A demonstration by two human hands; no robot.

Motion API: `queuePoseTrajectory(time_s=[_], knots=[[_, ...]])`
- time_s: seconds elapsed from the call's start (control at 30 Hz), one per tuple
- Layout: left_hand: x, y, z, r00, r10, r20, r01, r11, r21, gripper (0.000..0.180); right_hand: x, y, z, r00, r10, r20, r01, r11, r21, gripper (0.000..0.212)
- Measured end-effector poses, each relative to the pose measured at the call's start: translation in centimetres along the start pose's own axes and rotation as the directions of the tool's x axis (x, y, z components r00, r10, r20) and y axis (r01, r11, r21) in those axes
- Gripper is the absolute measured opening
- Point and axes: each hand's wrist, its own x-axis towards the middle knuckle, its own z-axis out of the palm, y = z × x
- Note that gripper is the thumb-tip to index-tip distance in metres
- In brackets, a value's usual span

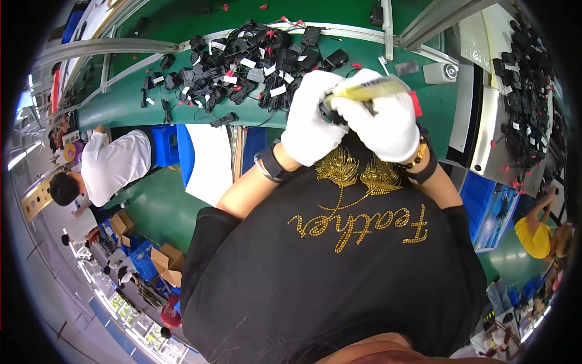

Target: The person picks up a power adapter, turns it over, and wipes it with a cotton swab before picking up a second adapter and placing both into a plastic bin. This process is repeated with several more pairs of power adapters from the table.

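Both my hands wear white gloves and meet above the near edge of the green bench. My left hand is closed round a small black part, most of it hidden by the gloves. Close against it, my right hand is closed on a yellowish see-through object, smeared by motion, so its kind does not show. Just beyond my left hand lies a heap of black power adapters with cables and white tags.
On the green bench, a white box-shaped device stands right of my hands, with a flat grey piece nearby. Metal frame bars cross above. More black adapters cover the right-hand surface. Several people sit around, one in white.
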Motion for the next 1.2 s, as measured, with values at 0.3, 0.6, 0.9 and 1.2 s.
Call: queuePoseTrajectory(time_s=[0.3,0.6,0.9,1.2], knots=[[1.6,2.6,0.9,0.941,0.324,-0.099,-0.253,0.865,0.433,0.046,2.2,-0.8,-2.9,0.724,0.685,-0.081,-0.432,0.541,0.721,0.019],[0.7,2.7,2.0,0.934,0.355,0.037,-0.309,0.753,0.581,0.047,-1.2,1.3,-2.2,0.998,0.042,-0.055,-0.039,0.998,0.057,0.013],[1.5,1.7,1.8,0.974,0.086,-0.211,-0.049,0.983,0.174,0.04,-3.0,0.7,-4.4,0.613,0.79,-0.011,-0.676,0.532,0.51,0.016],[2.7,0.8,-0.6,0.991,0.131,0.025,-0.13,0.991,-0.016,0.043,2.2,-1.9,-1.2,0.997,-0.014,-0.07,0.013,1.0,-0.013,0.018]])
